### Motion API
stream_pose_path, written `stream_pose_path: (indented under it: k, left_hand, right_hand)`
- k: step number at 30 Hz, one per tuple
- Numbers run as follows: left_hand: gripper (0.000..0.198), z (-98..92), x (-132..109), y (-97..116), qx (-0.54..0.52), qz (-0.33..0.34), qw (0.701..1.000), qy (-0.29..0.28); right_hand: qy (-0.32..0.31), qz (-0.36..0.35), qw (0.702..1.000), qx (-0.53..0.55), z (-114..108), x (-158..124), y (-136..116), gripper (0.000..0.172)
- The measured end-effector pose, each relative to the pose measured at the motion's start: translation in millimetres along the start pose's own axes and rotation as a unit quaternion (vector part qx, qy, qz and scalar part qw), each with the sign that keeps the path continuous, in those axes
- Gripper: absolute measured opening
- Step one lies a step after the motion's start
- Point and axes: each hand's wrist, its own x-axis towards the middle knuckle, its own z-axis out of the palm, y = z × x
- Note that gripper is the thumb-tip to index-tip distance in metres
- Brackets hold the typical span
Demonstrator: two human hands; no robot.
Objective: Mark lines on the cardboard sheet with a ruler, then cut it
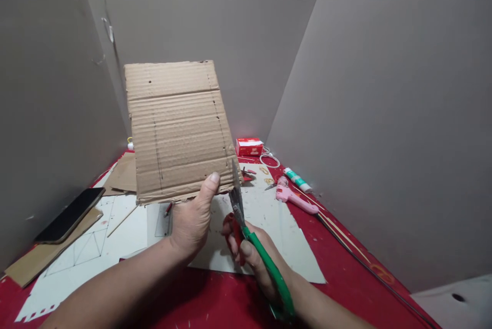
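Note:
My left hand (192, 221) grips the lower edge of a piece of corrugated cardboard (179, 129), thumb on the near face and the other fingers hidden behind. The cardboard is held up above the table, with pencil lines and dark dots running down both sides. In my right hand (257, 254) is a pair of scissors (265, 257) with one green and one red handle. Their blades point upward and straddle the cardboard's lower right corner, one blade lying in front of it.
On the red table (330, 278) lie white paper sheets (284, 237) and a drawing (88, 247). At left are a black phone (71, 215) and cardboard scraps (120, 174). At right are a pink glue gun (295, 198), its cable and a green-white tube (298, 179). A red box (249, 147) stands behind. Grey panels enclose the table.

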Motion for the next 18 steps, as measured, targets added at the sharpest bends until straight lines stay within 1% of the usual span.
stream_pose_path:
  k: [2, 8, 14, 18]
  left_hand:
    - [0.029, -0.3, -1.0, -0.6, 0.007, 0.015, 1.000, 0.005]
    - [0.026, -2.2, -4.0, 2.4, 0.045, -0.010, 0.999, 0.006]
    - [0.026, -1.3, -6.3, 9.7, 0.070, -0.033, 0.997, 0.008]
    - [0.026, -1.2, -6.9, 10.2, 0.070, 0.006, 0.998, 0.004]
  right_hand:
    - [0.003, 0.003, 1.000, 0.009, 1.2, -2.3, 0.8, 0.067]
    - [0.020, 0.005, 0.999, 0.036, 6.4, -5.3, -2.1, 0.062]
    - [0.020, 0.020, 0.994, 0.103, 12.1, -6.7, -1.3, 0.057]
    - [0.023, 0.020, 0.994, 0.105, 14.1, -8.8, 1.5, 0.056]
